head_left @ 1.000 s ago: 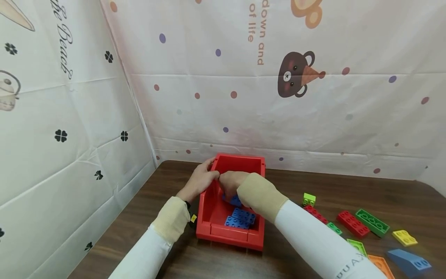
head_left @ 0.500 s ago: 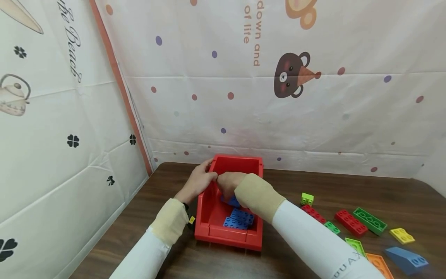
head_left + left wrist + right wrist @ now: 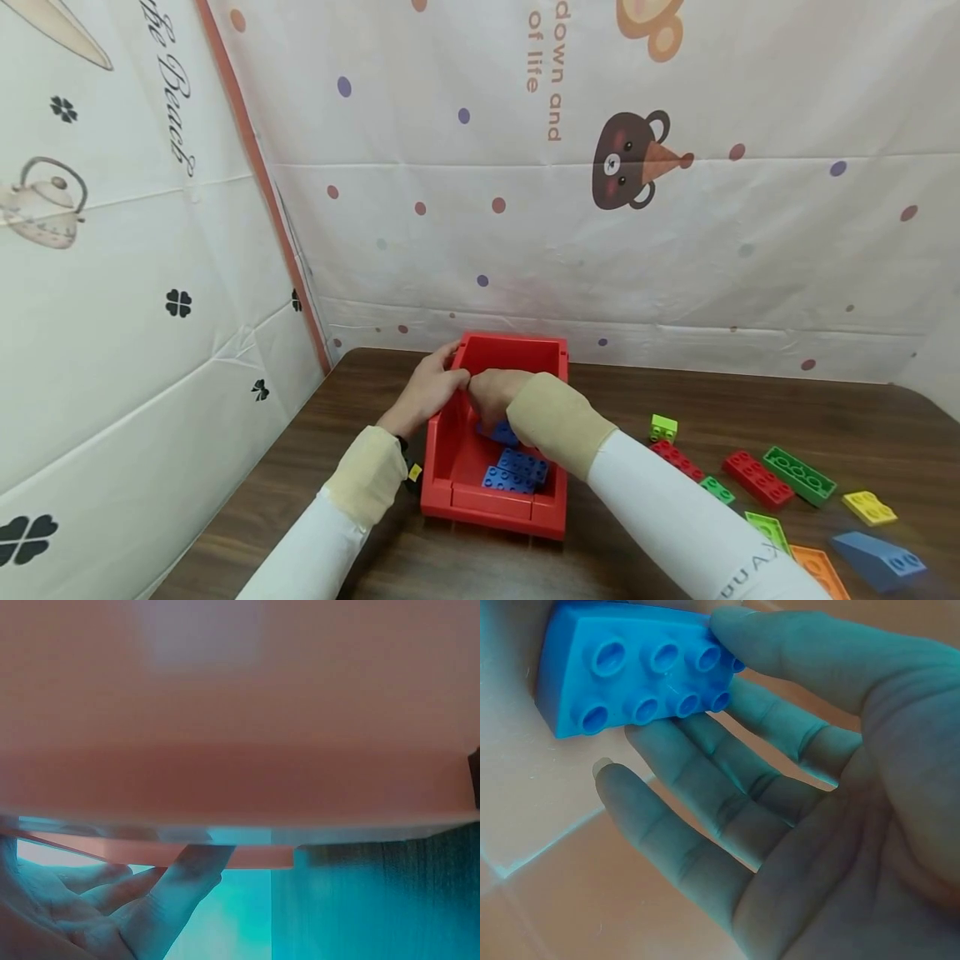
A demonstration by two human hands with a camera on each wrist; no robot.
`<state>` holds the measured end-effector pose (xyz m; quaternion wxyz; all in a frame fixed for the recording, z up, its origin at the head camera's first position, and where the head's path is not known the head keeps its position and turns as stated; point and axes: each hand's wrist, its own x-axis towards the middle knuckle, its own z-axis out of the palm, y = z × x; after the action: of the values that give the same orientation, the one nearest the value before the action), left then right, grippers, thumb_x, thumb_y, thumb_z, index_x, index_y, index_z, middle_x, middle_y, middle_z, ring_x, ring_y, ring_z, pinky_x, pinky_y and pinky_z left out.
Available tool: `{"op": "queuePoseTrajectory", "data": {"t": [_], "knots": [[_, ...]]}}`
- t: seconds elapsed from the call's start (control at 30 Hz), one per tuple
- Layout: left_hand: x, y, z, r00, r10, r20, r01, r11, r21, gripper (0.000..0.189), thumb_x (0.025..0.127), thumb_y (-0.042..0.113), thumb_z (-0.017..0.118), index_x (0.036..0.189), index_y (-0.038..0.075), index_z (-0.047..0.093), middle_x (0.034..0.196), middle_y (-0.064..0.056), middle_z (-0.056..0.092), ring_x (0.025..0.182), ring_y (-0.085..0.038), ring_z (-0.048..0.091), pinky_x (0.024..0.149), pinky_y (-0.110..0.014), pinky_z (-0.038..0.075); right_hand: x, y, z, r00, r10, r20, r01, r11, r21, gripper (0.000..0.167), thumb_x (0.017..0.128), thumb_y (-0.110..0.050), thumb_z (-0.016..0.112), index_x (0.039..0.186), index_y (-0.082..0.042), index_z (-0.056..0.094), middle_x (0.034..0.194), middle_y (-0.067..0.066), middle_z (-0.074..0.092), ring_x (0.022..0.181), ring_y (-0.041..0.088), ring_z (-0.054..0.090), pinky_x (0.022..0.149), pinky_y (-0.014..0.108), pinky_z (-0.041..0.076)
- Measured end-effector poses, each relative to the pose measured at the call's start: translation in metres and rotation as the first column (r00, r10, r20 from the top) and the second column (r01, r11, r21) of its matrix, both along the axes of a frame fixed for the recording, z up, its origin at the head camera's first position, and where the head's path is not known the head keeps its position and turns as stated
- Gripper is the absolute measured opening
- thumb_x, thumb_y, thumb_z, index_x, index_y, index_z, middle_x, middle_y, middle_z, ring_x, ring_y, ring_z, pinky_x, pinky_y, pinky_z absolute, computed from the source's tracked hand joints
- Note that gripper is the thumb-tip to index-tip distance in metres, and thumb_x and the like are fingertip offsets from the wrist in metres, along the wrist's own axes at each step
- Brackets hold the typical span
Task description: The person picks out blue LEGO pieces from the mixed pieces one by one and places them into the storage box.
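A red plastic box (image 3: 491, 512) stands on the dark wooden table. My left hand (image 3: 423, 390) holds the box's left wall near the back; in the left wrist view the wall (image 3: 240, 780) hides part of the fingers. My right hand (image 3: 495, 393) reaches inside the box. It pinches a blue toy building brick (image 3: 649, 675) by one end between thumb and fingers, while the little finger stays apart from it. On the box floor, nearer the front, lie two more blue bricks (image 3: 522, 465), side by side with studs up.
Loose bricks lie on the right: a lime brick (image 3: 663, 428), a red brick (image 3: 757, 480), a green brick (image 3: 799, 476), a yellow piece (image 3: 870, 508), a blue sloped brick (image 3: 879, 560) and an orange piece (image 3: 821, 572). A printed cloth (image 3: 465, 242) hangs behind the table.
The head view has shifted slightly, and the cloth on the left has moved. Both hands, the box and the bricks stay in nearly the same place.
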<state>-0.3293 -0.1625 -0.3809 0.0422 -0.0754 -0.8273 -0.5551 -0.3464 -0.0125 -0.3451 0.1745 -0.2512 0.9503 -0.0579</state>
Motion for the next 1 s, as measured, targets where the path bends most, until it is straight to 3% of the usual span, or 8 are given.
{"op": "queuePoseTrajectory", "data": {"t": [0.67,0.9,1.0], "knots": [[0.0004,-0.0007,0.0009,1.000,0.003,0.019,-0.003,1.000,-0.001,0.070,0.093,0.007,0.055,0.161,0.007,0.042,0.143,-0.019,0.060,0.107,-0.035,0.067,0.087,-0.053,0.063,-0.0018,0.0008,0.0014,0.999,-0.020,0.025,0.021,0.999,-0.049,0.036,0.087,-0.016,0.087,0.119,-0.019,0.072,0.094,-0.003,0.068,0.091,0.019,0.065,0.091,0.048,0.062],[0.0002,-0.0004,0.0025,1.000,0.009,0.011,-0.009,1.000,-0.012,0.069,0.092,0.007,0.054,0.161,0.007,0.043,0.141,-0.018,0.061,0.109,-0.037,0.066,0.090,-0.053,0.062,-0.0035,0.0025,0.0050,0.996,0.056,-0.072,-0.063,0.993,-0.095,0.028,0.088,-0.015,0.086,0.115,-0.012,0.076,0.087,-0.001,0.070,0.082,0.019,0.066,0.090,0.042,0.062],[0.0002,0.0005,0.0019,1.000,0.009,0.006,-0.009,1.000,-0.013,0.069,0.093,0.006,0.054,0.161,0.007,0.043,0.139,-0.018,0.061,0.108,-0.036,0.066,0.089,-0.054,0.062,-0.0048,0.0044,0.0059,0.996,0.051,-0.080,-0.061,0.989,-0.137,0.025,0.090,-0.014,0.084,0.113,-0.012,0.077,0.087,-0.001,0.070,0.083,0.019,0.066,0.090,0.042,0.061]]}}
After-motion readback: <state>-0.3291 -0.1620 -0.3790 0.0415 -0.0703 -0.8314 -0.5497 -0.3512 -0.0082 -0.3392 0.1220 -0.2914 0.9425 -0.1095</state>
